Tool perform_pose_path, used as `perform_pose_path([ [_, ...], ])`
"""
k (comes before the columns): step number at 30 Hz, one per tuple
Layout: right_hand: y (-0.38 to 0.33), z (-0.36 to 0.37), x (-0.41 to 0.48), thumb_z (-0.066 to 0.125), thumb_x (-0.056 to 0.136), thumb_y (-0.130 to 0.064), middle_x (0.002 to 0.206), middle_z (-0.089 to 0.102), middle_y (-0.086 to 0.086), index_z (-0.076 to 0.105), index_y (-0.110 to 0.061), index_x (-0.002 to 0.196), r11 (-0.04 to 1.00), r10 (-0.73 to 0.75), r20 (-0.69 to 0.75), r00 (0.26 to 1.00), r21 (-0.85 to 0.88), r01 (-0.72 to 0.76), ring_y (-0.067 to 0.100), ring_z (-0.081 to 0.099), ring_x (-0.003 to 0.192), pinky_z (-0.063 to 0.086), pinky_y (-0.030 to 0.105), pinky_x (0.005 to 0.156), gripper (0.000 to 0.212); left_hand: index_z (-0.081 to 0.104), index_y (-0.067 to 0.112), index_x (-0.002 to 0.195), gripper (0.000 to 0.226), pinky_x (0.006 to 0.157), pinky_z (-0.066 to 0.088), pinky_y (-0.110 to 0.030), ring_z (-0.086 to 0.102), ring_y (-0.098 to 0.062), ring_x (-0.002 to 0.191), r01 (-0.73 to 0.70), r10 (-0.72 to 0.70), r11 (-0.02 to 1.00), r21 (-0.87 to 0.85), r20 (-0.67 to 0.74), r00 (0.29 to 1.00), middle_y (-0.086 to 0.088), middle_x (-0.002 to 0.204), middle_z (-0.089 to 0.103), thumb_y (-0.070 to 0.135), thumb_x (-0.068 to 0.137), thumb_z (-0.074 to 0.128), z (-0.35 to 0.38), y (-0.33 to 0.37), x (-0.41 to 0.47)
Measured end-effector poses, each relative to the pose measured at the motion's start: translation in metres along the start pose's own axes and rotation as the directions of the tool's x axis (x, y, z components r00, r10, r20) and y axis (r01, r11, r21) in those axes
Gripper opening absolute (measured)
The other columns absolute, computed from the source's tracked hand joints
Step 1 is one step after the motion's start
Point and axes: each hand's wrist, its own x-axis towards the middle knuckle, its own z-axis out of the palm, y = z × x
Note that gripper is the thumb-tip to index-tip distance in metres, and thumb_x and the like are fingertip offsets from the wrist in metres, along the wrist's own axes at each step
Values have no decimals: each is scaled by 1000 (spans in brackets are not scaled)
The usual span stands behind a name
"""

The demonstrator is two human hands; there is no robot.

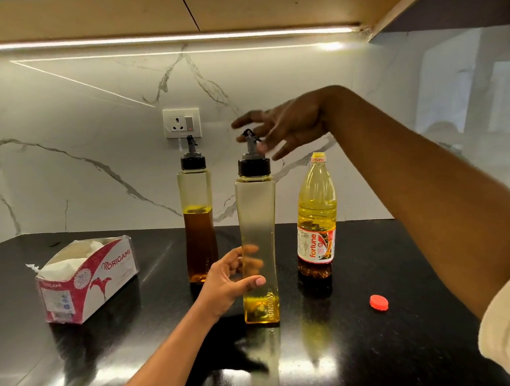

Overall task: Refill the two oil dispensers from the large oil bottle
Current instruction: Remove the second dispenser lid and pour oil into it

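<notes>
Two tall clear oil dispensers with black spout caps stand on the black counter (377,349). The near dispenser (257,222) holds only a little yellow oil at its bottom. The far dispenser (197,214) is about half full of amber oil. The large oil bottle (316,216) stands uncapped to the right, partly full. Its red cap (379,301) lies on the counter in front of it. My left hand (228,281) curls loosely around the near dispenser's lower body, fingers apart. My right hand (282,128) hovers spread just behind and above its spout cap.
An open pink-and-white tissue box (89,280) lies at the left. A wall socket (181,123) sits on the marble backsplash behind the far dispenser. Cabinets with a light strip hang overhead. The counter's front edge runs along the bottom.
</notes>
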Motion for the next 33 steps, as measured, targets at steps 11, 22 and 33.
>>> perform_pose_path([
  [11,-39,19,26,76,74,-28,104,65,10,62,-10,103,796,205,-204,957,-535,-284,22,68,86,57,27,61,36,61,24,121,74,81,55,-26,67,-24,103,1,-1,1000,-1,1,1000,-8,108,71,44,56,89,-1,-3,1],
  [22,-50,19,25,63,61,-71,82,72,11,60,-4,97,762,289,-327,900,-490,-423,19,71,69,53,24,52,76,60,23,121,77,79,55,-24,67,-23,103,-2,2,1000,-10,-4,1000,-7,108,71,46,54,90,-1,-3,0],
  [33,-47,9,6,73,74,-19,142,41,-4,48,-28,120,881,123,-28,992,-457,-122,16,40,125,41,41,99,53,61,25,121,77,79,56,-24,67,-23,104,-5,5,1000,3,-3,1000,-6,107,71,49,53,89,-1,-1,-2],
])
